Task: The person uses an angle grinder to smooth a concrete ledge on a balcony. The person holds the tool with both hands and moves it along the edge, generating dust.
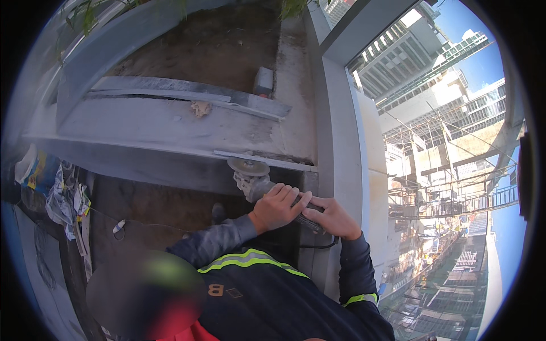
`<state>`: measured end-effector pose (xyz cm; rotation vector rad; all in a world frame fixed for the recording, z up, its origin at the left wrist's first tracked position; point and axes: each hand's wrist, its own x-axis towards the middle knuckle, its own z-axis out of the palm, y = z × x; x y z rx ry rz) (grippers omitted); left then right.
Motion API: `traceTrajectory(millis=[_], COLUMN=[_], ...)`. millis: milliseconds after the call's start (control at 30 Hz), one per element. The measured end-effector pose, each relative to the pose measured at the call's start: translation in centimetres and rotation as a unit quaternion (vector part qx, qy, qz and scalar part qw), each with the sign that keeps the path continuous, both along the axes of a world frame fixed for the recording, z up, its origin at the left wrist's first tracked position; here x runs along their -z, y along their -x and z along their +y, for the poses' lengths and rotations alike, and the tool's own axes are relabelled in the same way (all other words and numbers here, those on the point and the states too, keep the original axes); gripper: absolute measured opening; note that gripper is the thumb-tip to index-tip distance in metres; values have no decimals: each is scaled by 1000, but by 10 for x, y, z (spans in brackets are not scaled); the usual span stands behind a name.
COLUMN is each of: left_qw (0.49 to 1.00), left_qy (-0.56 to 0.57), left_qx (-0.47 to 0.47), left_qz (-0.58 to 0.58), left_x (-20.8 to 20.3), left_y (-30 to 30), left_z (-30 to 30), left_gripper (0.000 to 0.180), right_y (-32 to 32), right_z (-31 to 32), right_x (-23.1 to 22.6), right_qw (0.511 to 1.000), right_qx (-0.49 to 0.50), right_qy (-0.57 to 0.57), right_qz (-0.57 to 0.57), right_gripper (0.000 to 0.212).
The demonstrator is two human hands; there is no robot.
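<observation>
Both my hands are closed around an angle grinder (248,187). My left hand (277,208) wraps over the body just behind the gear head. My right hand (334,217) grips the rear part, its fingertips close to the left hand. A pale round disc (248,166) is at the far end of the tool, right at the front edge of a grey concrete ledge (142,122). Whether the disc touches the edge or spins, I cannot tell. Along that edge lies a thin pale strip (273,161). A black cord (324,246) hangs from the grinder's rear.
On the ledge lie a long grey slab (187,90), a grey block (263,82) and a crumpled brown lump (200,108). Beyond is bare soil (210,45). A grey post (341,142) rises at right, with scaffolding outside. Bags (62,199) and a cable connector (119,227) are at left.
</observation>
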<state>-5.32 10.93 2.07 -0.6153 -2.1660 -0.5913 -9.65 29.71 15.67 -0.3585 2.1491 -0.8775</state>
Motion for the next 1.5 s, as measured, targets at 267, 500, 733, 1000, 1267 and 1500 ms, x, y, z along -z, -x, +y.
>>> traceTrajectory(millis=[267,500,733,1000,1267,1500], left_qw=[1000,1000,1000,1000,995,989], left_qy=[-10,-9,-11,-2,59,80], left_qx=[6,8,-2,-18,-54,-96], left_qz=[-12,8,-2,-14,-64,-75], left_x=[5,1,6,2,2,-4], left_y=[1,-1,-2,-18,-45,-69], left_z=[-7,-1,-11,-53,-142,-225], left_gripper=[43,46,48,49,51,55], right_y=[3,-3,-2,-8,-13,-19], right_z=[-5,-9,-14,-50,-135,-218], right_x=[9,-14,3,20,30,58], right_qw=[998,1000,998,986,987,963], right_qx=[-34,2,-33,-72,-106,-158], right_qy=[17,-22,23,108,115,213], right_qz=[46,-11,45,103,23,53], right_gripper=[54,54,54,45,51,46])
